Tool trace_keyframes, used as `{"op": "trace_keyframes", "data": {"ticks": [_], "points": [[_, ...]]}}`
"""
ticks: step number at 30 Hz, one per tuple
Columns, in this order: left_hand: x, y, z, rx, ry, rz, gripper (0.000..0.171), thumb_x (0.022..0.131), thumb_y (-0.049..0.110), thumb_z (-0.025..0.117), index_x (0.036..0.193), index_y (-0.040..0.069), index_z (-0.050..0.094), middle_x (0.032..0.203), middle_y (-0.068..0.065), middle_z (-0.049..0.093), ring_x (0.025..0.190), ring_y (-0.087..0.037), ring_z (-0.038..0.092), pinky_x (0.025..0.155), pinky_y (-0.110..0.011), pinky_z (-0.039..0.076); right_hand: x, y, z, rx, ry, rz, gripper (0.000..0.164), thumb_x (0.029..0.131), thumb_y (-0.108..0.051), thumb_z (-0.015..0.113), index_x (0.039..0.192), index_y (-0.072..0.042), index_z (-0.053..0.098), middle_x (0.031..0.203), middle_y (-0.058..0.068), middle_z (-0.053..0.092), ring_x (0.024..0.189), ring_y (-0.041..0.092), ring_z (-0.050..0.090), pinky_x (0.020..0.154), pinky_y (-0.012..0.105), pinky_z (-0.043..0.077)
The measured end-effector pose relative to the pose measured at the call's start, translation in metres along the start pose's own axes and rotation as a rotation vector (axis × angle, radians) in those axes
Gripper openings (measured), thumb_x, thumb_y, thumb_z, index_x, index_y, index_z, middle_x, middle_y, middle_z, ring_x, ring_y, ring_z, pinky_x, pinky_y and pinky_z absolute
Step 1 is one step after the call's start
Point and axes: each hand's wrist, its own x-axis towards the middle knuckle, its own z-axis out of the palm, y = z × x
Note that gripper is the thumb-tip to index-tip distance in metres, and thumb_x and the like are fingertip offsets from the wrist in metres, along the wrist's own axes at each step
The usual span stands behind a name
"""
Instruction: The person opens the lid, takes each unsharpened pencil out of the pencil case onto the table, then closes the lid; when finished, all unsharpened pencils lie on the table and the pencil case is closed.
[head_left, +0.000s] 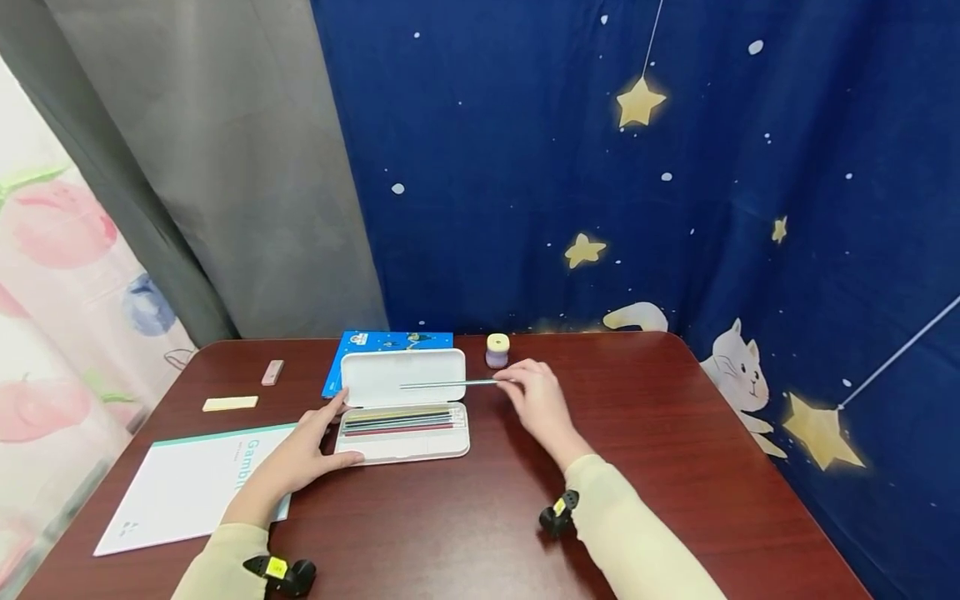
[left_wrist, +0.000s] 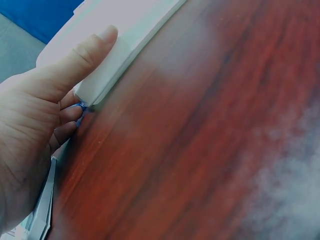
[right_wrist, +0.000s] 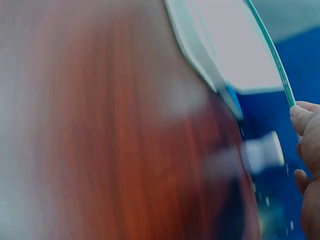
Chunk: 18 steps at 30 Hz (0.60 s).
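The right hand (head_left: 542, 404) pinched a slim green pencil (head_left: 450, 384) near its right end; the pencil lay level across the view of the raised white lid (head_left: 401, 367), and whether it touched the lid could not be told. The left hand (head_left: 303, 450) was not clenched; it rested spread at the left end of the pencil case (head_left: 427, 451), thumb over the front corner, forefinger beside the lid; the case sat open on the worktop (head_left: 465, 533) with a row of pencils (head_left: 401, 422) inside; a blue book (head_left: 397, 340) lay partly behind the lid; a yellow-and-lilac container (head_left: 497, 351) stood beyond the right hand; a white notebook (head_left: 195, 492) lay by the left forearm.
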Motion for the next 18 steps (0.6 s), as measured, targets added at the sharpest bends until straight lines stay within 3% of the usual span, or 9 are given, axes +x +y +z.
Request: {"op": "trace_keyframes", "data": {"ticks": [5, 9, 18], "points": [[0.0, 0.0, -0.002, 0.006, 0.003, 0.007, 0.116, 0.083, 0.059, 0.083, 0.169, 0.019, 0.015, 0.155, -0.016, 0.05, 0.138, -0.038, 0.04, 0.108, -0.07, 0.04, 0.001, 0.041, -0.031, 0.012, 0.022, 0.11, 0.01, 0.095, -0.017, 0.078, 0.103, -0.017, 0.084, 0.104, 0.003, 0.076, 0.103, 0.029, 0.067, 0.096, 0.049, 0.051], [0.001, 0.002, -0.002, -0.003, -0.015, 0.018, 0.116, 0.085, 0.058, 0.081, 0.169, 0.019, 0.013, 0.155, -0.018, 0.049, 0.138, -0.041, 0.039, 0.108, -0.072, 0.039, -0.004, 0.071, -0.048, -0.004, -0.014, 0.219, 0.01, 0.096, -0.017, 0.077, 0.103, -0.017, 0.084, 0.106, 0.003, 0.076, 0.107, 0.026, 0.069, 0.1, 0.048, 0.052], [0.002, 0.001, -0.002, -0.007, -0.024, 0.01, 0.115, 0.086, 0.056, 0.081, 0.17, 0.02, 0.011, 0.156, -0.019, 0.048, 0.14, -0.042, 0.038, 0.11, -0.073, 0.036, -0.014, 0.105, -0.052, -0.047, -0.128, 0.395, 0.01, 0.097, -0.015, 0.075, 0.103, -0.015, 0.083, 0.111, 0.008, 0.076, 0.112, 0.03, 0.068, 0.099, 0.049, 0.054]]}}
